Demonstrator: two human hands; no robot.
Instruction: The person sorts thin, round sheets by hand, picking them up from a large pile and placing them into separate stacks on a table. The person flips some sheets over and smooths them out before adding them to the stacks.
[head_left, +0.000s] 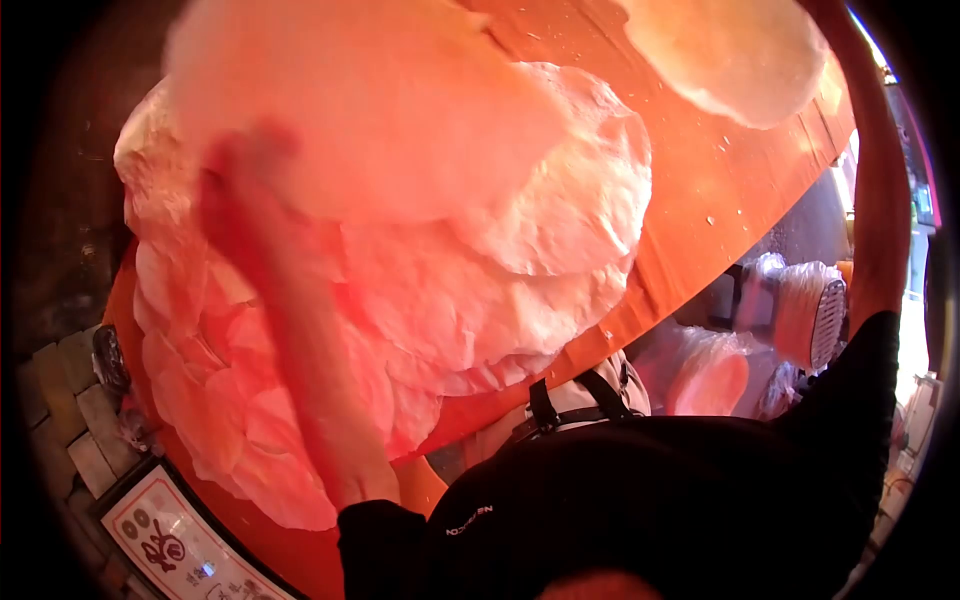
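My left hand (245,170) reaches over a heap of thin, round, floppy sheets that look like flatbread (560,210). It is smeared by motion, so I cannot make out whether the fingers grip anything. Right at the fingers is one large sheet (390,120), also blurred, spread above the upper part of the heap. My right arm (885,200) stretches up along the right side, and its hand lies beyond the top edge of the picture. Near that arm, another pale round sheet (735,60) is seen at the top right.
The heap lies on an orange-covered table (700,200) with small crumbs on it. Below the table's right edge are plastic-wrapped items (800,310) and a bag with dark straps (585,400). A framed sign (175,540) stands at lower left beside pale blocks (80,400).
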